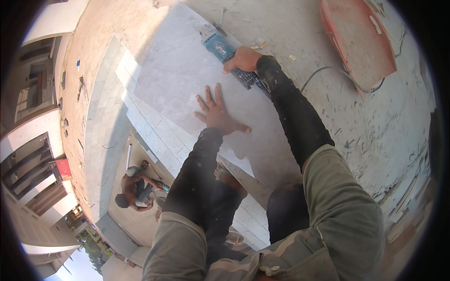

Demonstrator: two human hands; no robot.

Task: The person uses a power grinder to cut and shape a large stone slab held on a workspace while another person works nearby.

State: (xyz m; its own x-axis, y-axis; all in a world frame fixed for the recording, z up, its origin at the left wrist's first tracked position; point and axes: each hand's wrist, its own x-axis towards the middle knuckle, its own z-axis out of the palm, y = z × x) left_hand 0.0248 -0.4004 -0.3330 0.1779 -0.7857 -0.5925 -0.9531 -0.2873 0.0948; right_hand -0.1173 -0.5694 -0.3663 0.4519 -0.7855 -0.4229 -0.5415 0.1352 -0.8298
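Observation:
A large grey tile (173, 61) lies flat under both my hands. My left hand (218, 112) presses on its surface, palm down and fingers spread. In my right hand (244, 61) is a blue and black angle grinder (219, 47), gripped round its body along the tile's right edge. The grinder's head points away from me, toward the tile's far right side. Whether its disc touches the tile I cannot tell. Black sleeves cover both my forearms.
Dusty ground with a dark cable (323, 69) and a reddish wheelbarrow tray (365, 42) lies to the right. Paving tiles (101, 103) run along the left. Beyond my left arm, another person (133, 187) crouches low. My sandalled foot (224, 174) is beside the tile.

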